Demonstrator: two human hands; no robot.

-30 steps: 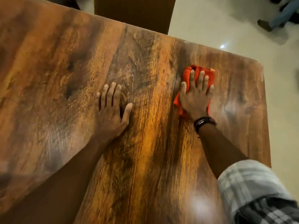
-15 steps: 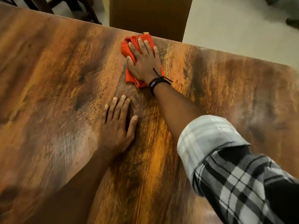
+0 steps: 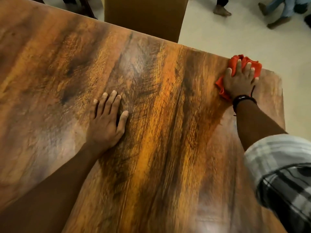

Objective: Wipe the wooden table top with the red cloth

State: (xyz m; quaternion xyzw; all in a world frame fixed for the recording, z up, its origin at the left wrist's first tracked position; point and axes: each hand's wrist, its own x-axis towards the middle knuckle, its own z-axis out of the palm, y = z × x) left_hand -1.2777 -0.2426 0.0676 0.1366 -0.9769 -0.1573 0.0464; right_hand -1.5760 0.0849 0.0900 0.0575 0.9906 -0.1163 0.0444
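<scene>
The wooden surface (image 3: pixel 151 115) fills the view. The left hand (image 3: pixel 107 121) lies flat and released, bracing. At the far right corner, the right hand (image 3: pixel 239 83) presses the bunched red cloth (image 3: pixel 242 62) down, mid-wipe; next likely calls for a sweep back across.

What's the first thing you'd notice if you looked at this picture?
The bright red cloth jumps out, bunched at the table's far right corner under the right hand. Next comes the big streaky wooden table top filling the view, with the left hand pressed flat near its middle.
</scene>
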